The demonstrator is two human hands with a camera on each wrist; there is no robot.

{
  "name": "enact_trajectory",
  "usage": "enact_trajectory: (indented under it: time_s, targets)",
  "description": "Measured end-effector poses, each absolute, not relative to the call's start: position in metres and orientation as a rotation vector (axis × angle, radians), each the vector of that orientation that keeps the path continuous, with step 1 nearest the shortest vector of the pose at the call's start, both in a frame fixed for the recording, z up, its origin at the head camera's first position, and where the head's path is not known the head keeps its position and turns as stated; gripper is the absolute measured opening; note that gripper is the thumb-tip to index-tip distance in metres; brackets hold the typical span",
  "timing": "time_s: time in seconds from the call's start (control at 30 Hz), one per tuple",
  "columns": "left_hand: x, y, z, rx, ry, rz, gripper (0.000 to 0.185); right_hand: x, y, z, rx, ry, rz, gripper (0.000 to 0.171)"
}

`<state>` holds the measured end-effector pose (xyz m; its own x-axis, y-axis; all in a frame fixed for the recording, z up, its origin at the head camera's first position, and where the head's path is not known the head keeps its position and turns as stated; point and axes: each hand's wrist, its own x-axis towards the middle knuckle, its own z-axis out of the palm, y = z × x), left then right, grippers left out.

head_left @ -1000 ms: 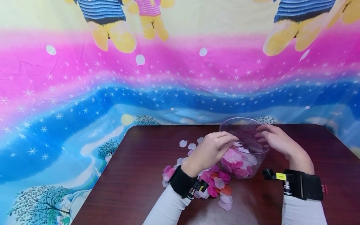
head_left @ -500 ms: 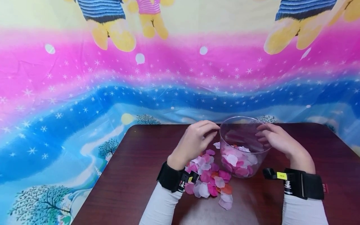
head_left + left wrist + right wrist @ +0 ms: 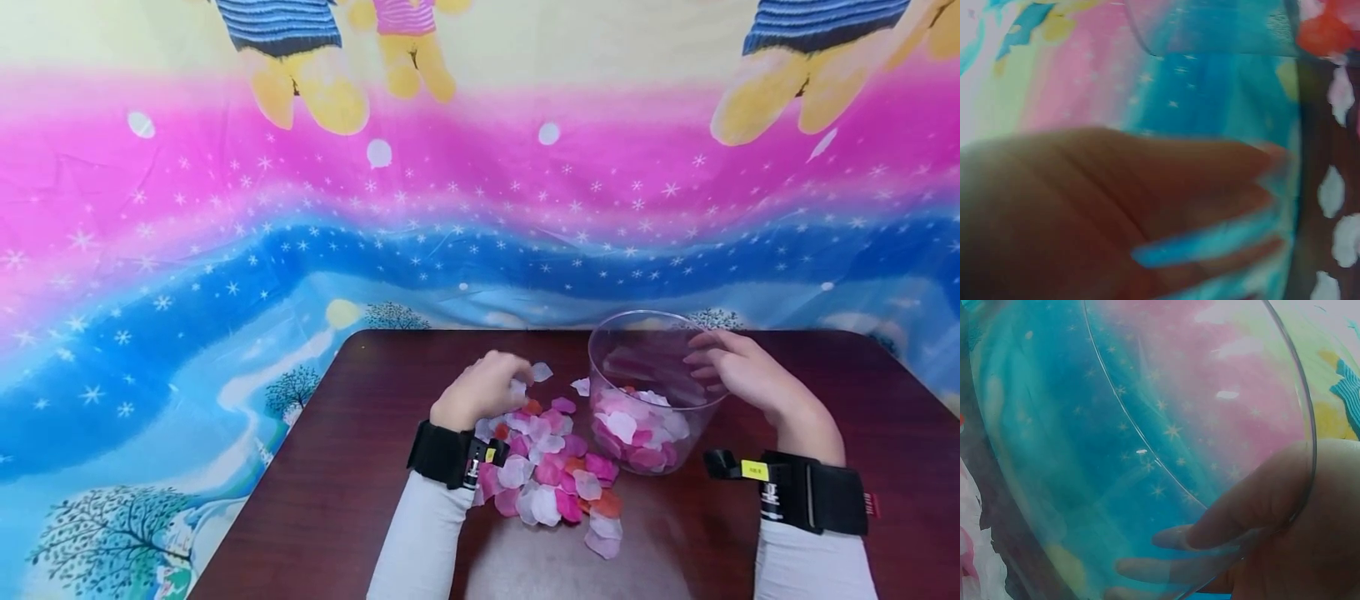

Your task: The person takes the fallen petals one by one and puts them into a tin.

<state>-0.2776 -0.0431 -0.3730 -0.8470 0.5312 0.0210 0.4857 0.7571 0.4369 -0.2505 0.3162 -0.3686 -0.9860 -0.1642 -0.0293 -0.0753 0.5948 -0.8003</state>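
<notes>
A clear plastic tub (image 3: 705, 433) stands on the table, its lower part filled with pink, white and magenta artificial petals (image 3: 637, 429). Left of it, more loose petals (image 3: 547, 471) lie heaped, some orange among them. Over the far left side of that heap is my left hand (image 3: 483, 387), palm down; its fingers look extended and slightly apart in the left wrist view, though blurred. A pale petal shows by its fingertips, but whether they touch is unclear. My right hand (image 3: 757, 379) rests against the tub's right side near the rim, fingers relaxed, partly seen through the plastic.
The dark wood table (image 3: 330, 500) ends just behind the tub. Behind it hangs a cloth backdrop (image 3: 480, 183) with bears and snowflakes. A few single petals (image 3: 542, 372) lie apart from the heap. Black wrist straps with cameras sit on both wrists.
My left hand has moved from above the tub's mouth leftward and down to the heap, and a white petal now lies on top inside the tub. The right hand stays in place.
</notes>
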Motion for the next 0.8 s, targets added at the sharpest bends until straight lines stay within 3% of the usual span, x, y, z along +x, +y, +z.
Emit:
enact_trajectory:
  time_s: [0.17, 0.37, 0.8]
  targets:
    - [-0.283, -0.042, -0.392, 0.547, 2.731, 0.501, 0.042, -0.25, 0.317, -0.368, -0.205, 2.707, -1.367, 0.047]
    - [-0.286, -0.032, -0.407, 0.506, 2.726, 0.416, 0.054, -0.25, 0.316, -0.368, -0.204, 2.705, -1.367, 0.047]
    - [-0.29, -0.031, -0.414, 0.513, 2.732, 0.459, 0.031, -0.25, 0.317, -0.37, -0.225, 2.703, -1.385, 0.045]
